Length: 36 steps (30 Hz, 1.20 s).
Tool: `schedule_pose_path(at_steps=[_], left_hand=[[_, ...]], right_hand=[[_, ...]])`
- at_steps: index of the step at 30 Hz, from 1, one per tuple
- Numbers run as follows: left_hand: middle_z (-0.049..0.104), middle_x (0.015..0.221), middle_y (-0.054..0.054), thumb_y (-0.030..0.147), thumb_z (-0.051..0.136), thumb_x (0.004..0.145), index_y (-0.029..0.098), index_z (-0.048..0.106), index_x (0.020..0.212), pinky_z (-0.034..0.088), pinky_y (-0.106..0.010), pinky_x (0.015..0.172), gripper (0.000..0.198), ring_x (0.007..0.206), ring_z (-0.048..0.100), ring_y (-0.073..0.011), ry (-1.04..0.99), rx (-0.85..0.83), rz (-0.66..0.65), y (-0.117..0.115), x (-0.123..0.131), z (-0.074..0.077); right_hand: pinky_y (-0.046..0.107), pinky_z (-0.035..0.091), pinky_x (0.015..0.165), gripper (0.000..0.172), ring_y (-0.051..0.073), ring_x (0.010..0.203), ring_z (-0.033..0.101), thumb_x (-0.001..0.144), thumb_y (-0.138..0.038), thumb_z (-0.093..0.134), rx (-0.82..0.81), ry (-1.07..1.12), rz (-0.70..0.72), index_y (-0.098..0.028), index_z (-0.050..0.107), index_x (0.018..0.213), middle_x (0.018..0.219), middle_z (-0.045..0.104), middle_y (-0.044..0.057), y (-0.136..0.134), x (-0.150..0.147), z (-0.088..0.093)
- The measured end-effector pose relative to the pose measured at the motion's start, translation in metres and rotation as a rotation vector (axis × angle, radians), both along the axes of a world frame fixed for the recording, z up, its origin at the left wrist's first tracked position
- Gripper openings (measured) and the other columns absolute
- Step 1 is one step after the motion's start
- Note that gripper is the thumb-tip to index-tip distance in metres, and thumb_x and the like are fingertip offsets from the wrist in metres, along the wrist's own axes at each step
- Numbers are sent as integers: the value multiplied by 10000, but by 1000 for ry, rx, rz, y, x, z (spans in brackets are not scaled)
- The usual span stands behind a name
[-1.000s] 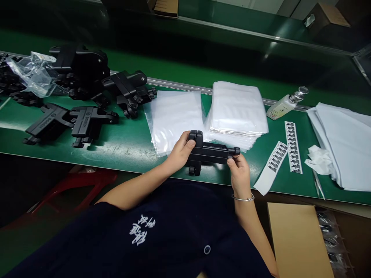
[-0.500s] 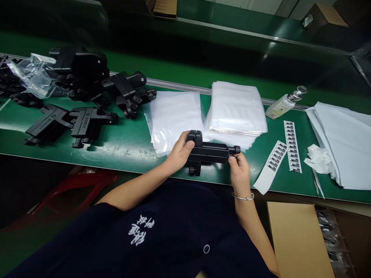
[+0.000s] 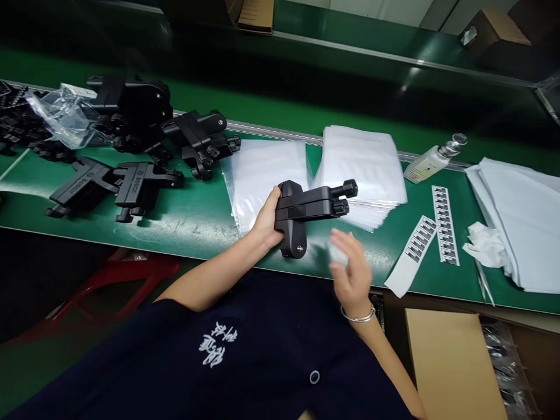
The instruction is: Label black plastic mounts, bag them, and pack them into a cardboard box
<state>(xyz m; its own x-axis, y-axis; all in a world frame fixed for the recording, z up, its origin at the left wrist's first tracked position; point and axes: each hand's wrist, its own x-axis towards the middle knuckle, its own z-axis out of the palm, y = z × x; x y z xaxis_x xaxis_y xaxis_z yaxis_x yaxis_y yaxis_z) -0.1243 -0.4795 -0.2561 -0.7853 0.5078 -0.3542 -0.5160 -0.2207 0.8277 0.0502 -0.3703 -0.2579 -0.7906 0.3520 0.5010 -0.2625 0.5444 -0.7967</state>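
My left hand is wrapped round one end of a black clamp-like bracket, held above the front of the green bench. Two knobs stick out from the bracket's right end. Just below and right of them is my right hand, apart from the bracket, its fingers spread and slightly blurred, holding nothing. Behind the bracket lie flat clear plastic bags and, to their right, a thick stack of bags.
More black brackets, some marked BOSCH, lie at the left beside a crumpled plastic bag. To the right are a pump bottle, label strips, a crumpled tissue, tweezers and white sheets. A cardboard box stands below.
My right hand has let go of the bracket's knob end and drawn back toward me. The bracket has been turned over in my left hand, its knob end tilted upward.
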Motion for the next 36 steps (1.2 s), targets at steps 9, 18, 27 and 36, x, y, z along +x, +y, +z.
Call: schedule_pose_path(at_steps=[9,18,27,36], left_hand=[[533,1390,-149,561,744,733,250,312,1504,499,-387,934,937,1244,544,-315,501,73,-575,-7,27,24],[597,696,-7,613,455,902,193,614,1117,480,-254,502,498,540,580,-142,593,-110,-465,9,17,40],[580,1329,-100,300,809,689,306,503,1345,533,-414,925,724,1060,645,-277,844,-45,-693,-40,16,40],[705,910,-90,659,751,656,185,688,1002,566,-286,639,590,748,670,-197,-172,110,-462,-27,28,7]], right_hand=[[381,585,815,439,210,980,677,846,-588,561,-1094,-71,-144,-233,622,1098,1025,723,54,23,-16,-20],[416,581,835,426,228,860,703,842,-627,507,-1179,-199,-34,-239,665,921,880,737,40,9,-17,-34],[467,558,899,739,277,1027,666,608,-672,759,-815,-49,-6,-246,602,1191,1061,704,105,29,12,-18],[268,586,502,461,146,583,653,683,-563,778,-828,-190,-60,-204,598,910,694,641,-14,34,3,5]])
